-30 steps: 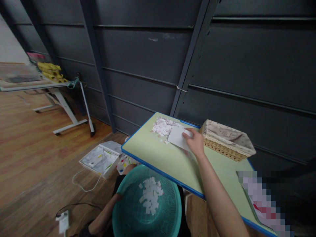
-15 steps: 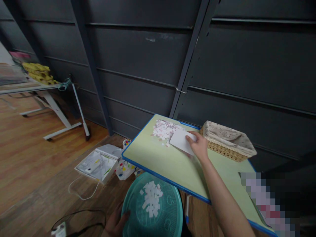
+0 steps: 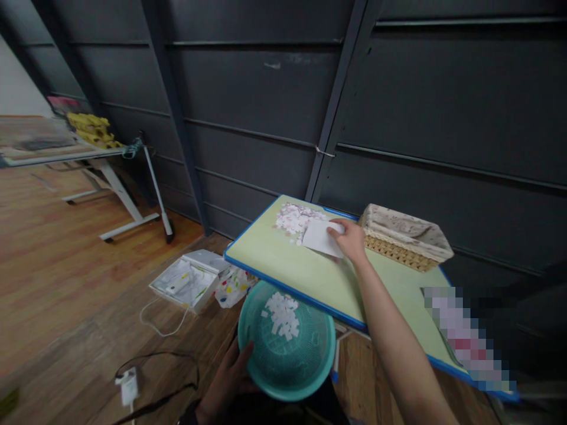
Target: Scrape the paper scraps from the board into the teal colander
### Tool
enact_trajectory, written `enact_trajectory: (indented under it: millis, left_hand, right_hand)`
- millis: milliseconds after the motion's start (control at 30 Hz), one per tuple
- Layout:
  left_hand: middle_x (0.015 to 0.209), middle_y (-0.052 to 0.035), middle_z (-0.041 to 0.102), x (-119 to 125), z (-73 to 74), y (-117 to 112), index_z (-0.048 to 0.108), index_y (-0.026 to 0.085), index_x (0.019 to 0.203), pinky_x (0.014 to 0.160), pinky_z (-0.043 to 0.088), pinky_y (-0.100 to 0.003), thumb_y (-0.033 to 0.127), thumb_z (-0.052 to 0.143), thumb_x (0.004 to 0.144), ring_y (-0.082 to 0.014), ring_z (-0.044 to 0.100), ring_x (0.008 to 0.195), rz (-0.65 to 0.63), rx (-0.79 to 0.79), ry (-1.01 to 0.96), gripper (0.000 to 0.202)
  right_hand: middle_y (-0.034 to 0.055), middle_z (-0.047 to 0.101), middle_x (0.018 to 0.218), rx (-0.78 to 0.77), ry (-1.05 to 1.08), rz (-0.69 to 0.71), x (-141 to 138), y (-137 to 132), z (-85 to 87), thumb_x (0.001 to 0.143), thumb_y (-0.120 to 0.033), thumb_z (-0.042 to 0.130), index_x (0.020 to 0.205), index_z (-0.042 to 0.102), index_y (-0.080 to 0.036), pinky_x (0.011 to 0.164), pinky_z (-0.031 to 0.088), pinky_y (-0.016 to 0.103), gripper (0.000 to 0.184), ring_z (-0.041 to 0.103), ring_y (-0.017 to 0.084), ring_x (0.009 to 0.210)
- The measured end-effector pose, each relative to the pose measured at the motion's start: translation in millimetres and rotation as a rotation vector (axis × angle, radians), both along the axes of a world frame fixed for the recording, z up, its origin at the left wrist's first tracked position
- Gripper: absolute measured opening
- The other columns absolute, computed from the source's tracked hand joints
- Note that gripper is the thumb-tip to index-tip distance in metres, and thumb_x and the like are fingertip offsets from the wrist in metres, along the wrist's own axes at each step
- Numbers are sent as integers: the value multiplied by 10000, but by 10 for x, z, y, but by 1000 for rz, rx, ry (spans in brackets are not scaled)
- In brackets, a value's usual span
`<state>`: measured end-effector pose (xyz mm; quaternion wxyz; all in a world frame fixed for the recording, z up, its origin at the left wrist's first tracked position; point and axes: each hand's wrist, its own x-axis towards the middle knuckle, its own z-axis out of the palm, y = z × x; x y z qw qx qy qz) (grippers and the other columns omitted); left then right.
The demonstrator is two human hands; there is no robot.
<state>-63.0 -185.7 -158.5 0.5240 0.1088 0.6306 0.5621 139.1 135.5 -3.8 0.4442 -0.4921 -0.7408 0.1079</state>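
Observation:
Between the thumb and fingers of my right hand (image 3: 348, 236) is a white card (image 3: 321, 238), held low over the table at the edge of a heap of small paper pieces (image 3: 295, 217). My left hand (image 3: 234, 363) grips the left rim of a green plastic colander (image 3: 305, 378), thumb over the rim and other fingers hidden below. Inside the colander lies a cluster of white paper scraps (image 3: 283, 316). The colander is tucked against the table's near edge, above my lap.
The pale green table (image 3: 274, 254) has a blue edge. A lined wicker basket (image 3: 398, 254) stands at its back right, a blurred-out item (image 3: 465, 342) at its right end. An open white box (image 3: 186, 283), a dotted plastic bag (image 3: 233, 289) and a power strip (image 3: 128, 386) lie on the floor.
The view has shifted, so the table sits higher in the picture. The colander has moved closer in under the table edge and shows whole. My right hand still holds the card beside the heap.

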Motion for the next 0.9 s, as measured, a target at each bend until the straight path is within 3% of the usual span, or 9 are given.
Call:
enact_trajectory:
  millis: [100, 233, 467, 600, 733, 833, 900]
  left_hand:
    - [981, -90, 807, 23, 73, 115, 536, 198, 1356, 629, 633, -480, 481, 702, 768, -335, 774, 734, -46, -46, -75, 674]
    - [997, -107, 797, -36, 139, 182, 554, 221, 1309, 628, 630, -466, 591, 781, 655, -338, 771, 786, -83, -77, -98, 785]
    - [914, -132, 806, -47, -110, 75, 576, 167, 1211, 595, 615, -459, 710, 789, 541, -343, 766, 726, -138, -46, -104, 888]
    - [979, -162, 799, 7, -176, 82, 575, 145, 1223, 590, 617, -463, 731, 784, 518, -364, 765, 769, -150, -37, -69, 940]
    - [1147, -165, 770, 53, -58, 136, 551, 179, 1281, 582, 625, -476, 688, 760, 611, -364, 765, 788, -260, 31, 7, 867]
    - [1108, -165, 784, 58, 44, 181, 570, 182, 1278, 583, 624, -525, 690, 708, 665, -382, 760, 734, -317, 10, 117, 808]
    - [1109, -181, 783, 32, 85, 212, 582, 168, 1270, 687, 625, -574, 668, 686, 697, -405, 760, 777, -323, 0, 242, 767]
  right_hand:
    - [101, 772, 962, -15, 35, 23, -19, 13, -14, 733, -361, 595, 963, 764, -179, 862, 502, 427, 338, 685, 288, 881]
    - [95, 774, 955, -30, 49, 9, -20, 43, -38, 742, -366, 591, 983, 764, -186, 836, 508, 410, 347, 686, 275, 851]
    - [115, 771, 959, -56, 110, 51, -3, 57, -69, 741, -392, 596, 976, 762, -159, 830, 510, 414, 371, 685, 274, 850]
    - [102, 772, 985, -86, 119, 137, -50, 32, -84, 730, -394, 624, 980, 764, -171, 833, 509, 409, 363, 688, 270, 867]
    - [107, 771, 983, -82, 175, 138, -65, 18, -84, 739, -419, 619, 979, 761, -162, 830, 508, 406, 380, 684, 272, 880]
    - [110, 770, 978, -92, 164, 126, -70, 19, -93, 729, -431, 627, 982, 764, -162, 811, 509, 403, 394, 679, 269, 856]
    - [106, 770, 978, -102, 166, 128, -71, 33, -104, 717, -434, 637, 967, 768, -171, 813, 507, 401, 386, 677, 270, 862]
